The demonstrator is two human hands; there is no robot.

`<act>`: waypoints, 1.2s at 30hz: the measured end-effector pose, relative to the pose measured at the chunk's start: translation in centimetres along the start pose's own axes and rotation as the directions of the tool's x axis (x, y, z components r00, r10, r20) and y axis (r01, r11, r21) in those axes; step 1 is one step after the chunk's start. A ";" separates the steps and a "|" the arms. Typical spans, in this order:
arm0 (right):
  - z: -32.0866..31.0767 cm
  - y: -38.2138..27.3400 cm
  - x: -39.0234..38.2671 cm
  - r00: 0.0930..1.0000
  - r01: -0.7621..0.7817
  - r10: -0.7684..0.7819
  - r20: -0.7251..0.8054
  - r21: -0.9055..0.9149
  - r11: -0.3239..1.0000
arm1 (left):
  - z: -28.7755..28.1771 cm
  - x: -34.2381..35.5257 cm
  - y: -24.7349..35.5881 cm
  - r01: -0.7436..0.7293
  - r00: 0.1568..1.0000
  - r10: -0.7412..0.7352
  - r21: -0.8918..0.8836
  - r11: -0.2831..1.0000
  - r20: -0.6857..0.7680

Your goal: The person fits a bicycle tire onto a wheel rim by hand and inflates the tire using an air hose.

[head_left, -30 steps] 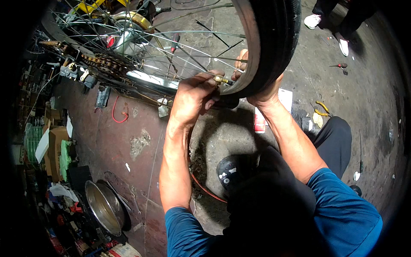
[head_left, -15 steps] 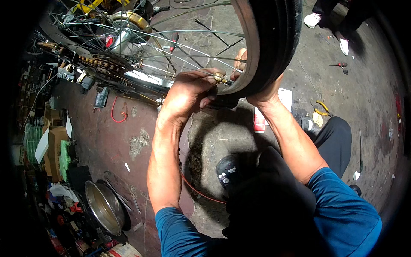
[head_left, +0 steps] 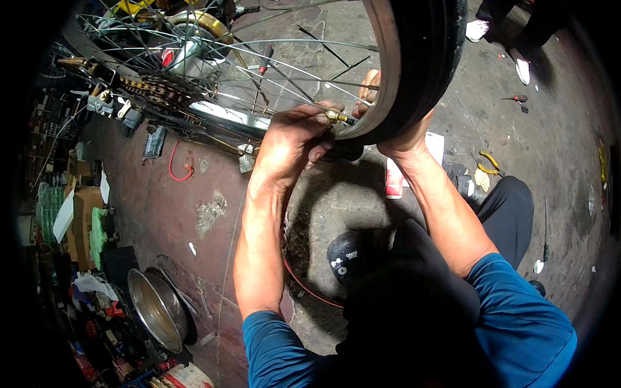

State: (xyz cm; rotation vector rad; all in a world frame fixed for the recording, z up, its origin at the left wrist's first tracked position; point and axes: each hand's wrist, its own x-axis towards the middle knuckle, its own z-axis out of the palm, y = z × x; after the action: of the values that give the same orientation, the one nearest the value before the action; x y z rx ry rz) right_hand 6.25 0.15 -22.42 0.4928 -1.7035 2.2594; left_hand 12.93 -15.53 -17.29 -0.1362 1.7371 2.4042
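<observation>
A spoked bicycle wheel with a black tyre (head_left: 432,55) and a pale rim (head_left: 388,61) fills the upper middle. Close to the inner side of the rim, my left hand (head_left: 291,139) pinches a small brass fitting (head_left: 332,116) between thumb and fingers. The fitting sits at the end of a short black valve stem (head_left: 348,121) that sticks out of the rim. My right hand (head_left: 406,139) is closed around the tyre from outside. Its fingertips show between the spokes, and the tyre hides much of the palm.
A rusty chain and sprockets (head_left: 155,90) lie left of the wheel. A metal basin (head_left: 155,310) stands at lower left. On the floor are a red-handled screwdriver (head_left: 265,59), yellow-handled pliers (head_left: 490,160) and a red-and-white can (head_left: 393,181). Another person's shoes (head_left: 477,30) are at upper right.
The wheel and both my hands appear slightly further right in the view. My left hand stays on the brass fitting and my right hand on the tyre.
</observation>
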 end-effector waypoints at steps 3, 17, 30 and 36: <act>0.0 0.1 -0.1 1.000 -0.009 0.009 0.002 0.011 1.000 | 0.4 -0.5 -0.2 0.003 0.999 0.000 0.061 0.998 -0.050; 0.0 0.0 -0.2 0.999 -0.026 0.027 -0.019 0.051 0.998 | 0.9 -0.7 0.0 -0.136 0.983 0.181 0.802 0.582 0.035; 0.2 -0.4 -0.1 0.999 -0.039 0.039 -0.003 0.077 0.996 | 0.6 -0.4 0.9 -0.240 0.964 0.228 0.825 0.512 0.138; 0.0 -0.4 -0.2 0.999 -0.049 0.049 -0.005 0.090 0.995 | 1.2 -0.6 0.9 -0.235 0.965 0.230 0.794 0.561 0.124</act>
State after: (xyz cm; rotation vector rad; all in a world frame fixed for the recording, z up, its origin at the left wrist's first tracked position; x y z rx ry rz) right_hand 6.62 0.22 -22.19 0.4665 -1.6327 2.3782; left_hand 13.35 -14.75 -15.94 0.2450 2.7893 1.4580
